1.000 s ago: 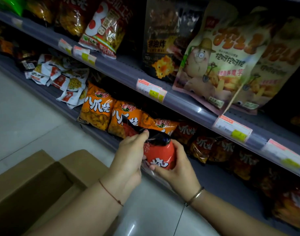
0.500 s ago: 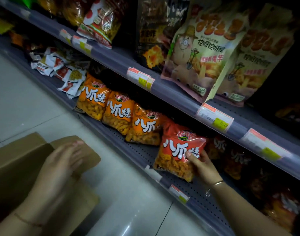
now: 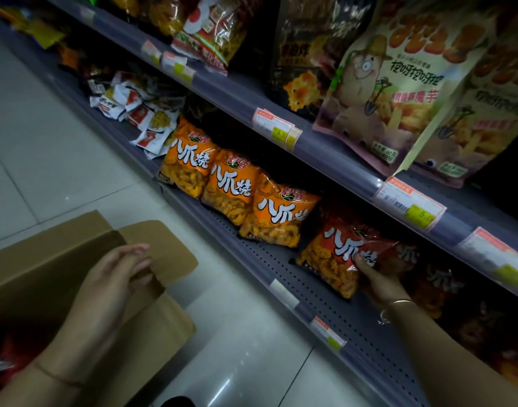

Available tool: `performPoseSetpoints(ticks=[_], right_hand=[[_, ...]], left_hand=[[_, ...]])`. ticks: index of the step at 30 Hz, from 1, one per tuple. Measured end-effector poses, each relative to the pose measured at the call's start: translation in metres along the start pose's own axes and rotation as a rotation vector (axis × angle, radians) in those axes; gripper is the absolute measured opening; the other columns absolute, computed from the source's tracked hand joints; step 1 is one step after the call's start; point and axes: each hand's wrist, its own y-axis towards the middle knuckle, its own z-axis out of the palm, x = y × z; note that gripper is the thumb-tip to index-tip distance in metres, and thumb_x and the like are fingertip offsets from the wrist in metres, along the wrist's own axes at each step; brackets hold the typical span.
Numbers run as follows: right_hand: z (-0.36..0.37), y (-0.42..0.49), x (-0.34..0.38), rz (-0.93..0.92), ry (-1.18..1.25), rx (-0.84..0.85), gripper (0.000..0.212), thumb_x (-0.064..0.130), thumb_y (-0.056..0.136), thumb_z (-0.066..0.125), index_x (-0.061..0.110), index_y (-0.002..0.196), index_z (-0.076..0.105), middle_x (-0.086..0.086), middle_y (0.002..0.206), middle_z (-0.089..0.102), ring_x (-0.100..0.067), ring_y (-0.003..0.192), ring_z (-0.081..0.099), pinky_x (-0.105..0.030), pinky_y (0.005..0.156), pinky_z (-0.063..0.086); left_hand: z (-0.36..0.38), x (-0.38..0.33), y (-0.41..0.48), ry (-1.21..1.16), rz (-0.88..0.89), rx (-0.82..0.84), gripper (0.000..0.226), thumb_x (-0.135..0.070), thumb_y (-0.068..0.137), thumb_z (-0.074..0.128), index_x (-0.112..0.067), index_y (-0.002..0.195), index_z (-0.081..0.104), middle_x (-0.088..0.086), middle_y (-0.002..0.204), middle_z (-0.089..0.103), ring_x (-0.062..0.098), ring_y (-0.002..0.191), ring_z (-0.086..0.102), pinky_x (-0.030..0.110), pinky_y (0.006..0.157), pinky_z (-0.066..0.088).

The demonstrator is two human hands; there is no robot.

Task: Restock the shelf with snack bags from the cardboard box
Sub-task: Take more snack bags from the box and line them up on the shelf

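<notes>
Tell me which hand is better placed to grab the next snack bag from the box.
Left. The left hand rests on the cardboard box flap; the right hand is pressing the red snack bag onto the shelf.

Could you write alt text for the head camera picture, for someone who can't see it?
A person's right hand sets a red snack bag on a low store shelf beside three orange bags. The left hand rests on a flap of an open cardboard box on the floor.

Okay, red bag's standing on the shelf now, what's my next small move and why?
Probably let go with the right hand: the red snack bag already stands on the lower shelf beside the orange bags. The left hand rests on the cardboard box flap, ready to reach in for another.
</notes>
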Motion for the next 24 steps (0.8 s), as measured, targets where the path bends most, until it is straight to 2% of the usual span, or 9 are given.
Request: performPoseSetpoints(ticks=[2,5,8,10,13,16,18,21,24], right_hand=[[0.006,0.0,0.001,-0.026,-0.044,-0.045,0.098,0.049,0.055,0.081,0.012,0.138,0.043,-0.007,0.138,0.053,-0.025,0.121,0.054,-0.041,0.107,0.039],[0.005,0.005,-0.004,-0.058,-0.111,-0.136,0.078,0.039,0.074,0.072,0.011,0.139,0.041,-0.007,0.141,0.05,-0.028,0.125,0.05,-0.035,0.105,0.037],[0.007,0.0,-0.004,-0.057,-0.192,-0.196,0.098,0.055,0.06,0.076,0.016,0.141,0.037,-0.005,0.145,0.046,-0.026,0.129,0.046,-0.041,0.112,0.032],[0.007,-0.006,-0.002,-0.1,-0.23,-0.243,0.104,0.058,0.058,0.076,0.018,0.143,0.031,-0.003,0.147,0.042,-0.025,0.133,0.042,-0.043,0.113,0.029],[0.01,-0.024,0.003,-0.214,-0.285,-0.338,0.098,0.057,0.06,0.077,0.019,0.139,0.033,-0.005,0.144,0.045,-0.025,0.131,0.043,-0.043,0.11,0.032],[0.02,-0.046,0.011,-0.368,-0.424,-0.361,0.068,0.056,0.065,0.072,0.021,0.119,0.051,-0.009,0.125,0.058,-0.026,0.115,0.055,-0.043,0.1,0.043],[0.033,-0.053,0.017,-0.441,-0.482,-0.294,0.049,0.039,0.075,0.071,0.019,0.117,0.054,-0.007,0.116,0.058,-0.023,0.104,0.057,-0.031,0.086,0.048],[0.065,-0.059,0.025,-0.517,-0.581,-0.081,0.04,0.027,0.077,0.069,0.023,0.115,0.056,-0.006,0.106,0.059,-0.015,0.086,0.059,-0.015,0.066,0.048],[0.109,-0.062,0.028,-0.537,-0.638,0.173,0.034,0.019,0.079,0.069,0.037,0.103,0.055,-0.007,0.102,0.061,-0.011,0.085,0.062,-0.009,0.07,0.05]], left_hand=[[0.003,0.001,0.002,-0.016,0.032,0.01,0.02,-0.023,0.097,0.046,-0.026,0.101,0.065,-0.001,0.112,0.066,0.019,0.112,0.06,0.044,0.101,0.044],[0.004,0.007,0.005,-0.012,0.042,-0.027,0.022,-0.019,0.097,0.045,-0.029,0.096,0.066,-0.002,0.114,0.065,0.017,0.113,0.06,0.044,0.1,0.045],[0.003,0.01,0.009,-0.027,0.032,-0.046,0.022,-0.016,0.097,0.045,-0.025,0.093,0.065,-0.002,0.111,0.064,0.02,0.114,0.059,0.044,0.1,0.045],[0.005,0.007,0.01,-0.037,0.022,-0.044,0.022,-0.014,0.097,0.045,-0.023,0.092,0.064,-0.003,0.109,0.064,0.021,0.114,0.059,0.044,0.101,0.045],[0.002,0.005,0.009,-0.058,0.014,-0.051,0.021,-0.012,0.097,0.045,-0.021,0.093,0.064,-0.002,0.106,0.063,0.02,0.111,0.059,0.04,0.099,0.045],[-0.001,0.003,0.009,-0.061,0.009,-0.042,0.021,-0.011,0.097,0.045,-0.021,0.092,0.063,-0.002,0.106,0.063,0.021,0.112,0.059,0.04,0.098,0.046],[-0.004,0.002,0.01,-0.052,0.0,-0.037,0.021,-0.011,0.096,0.046,-0.021,0.092,0.064,-0.002,0.107,0.063,0.02,0.111,0.059,0.04,0.099,0.046],[-0.01,0.001,0.009,-0.046,-0.009,-0.027,0.02,-0.01,0.096,0.047,-0.02,0.095,0.065,-0.002,0.108,0.063,0.019,0.111,0.059,0.041,0.101,0.046],[-0.02,-0.001,0.005,-0.022,-0.021,-0.035,0.021,-0.01,0.095,0.048,-0.011,0.107,0.065,0.008,0.114,0.063,0.022,0.114,0.059,0.038,0.1,0.047]])
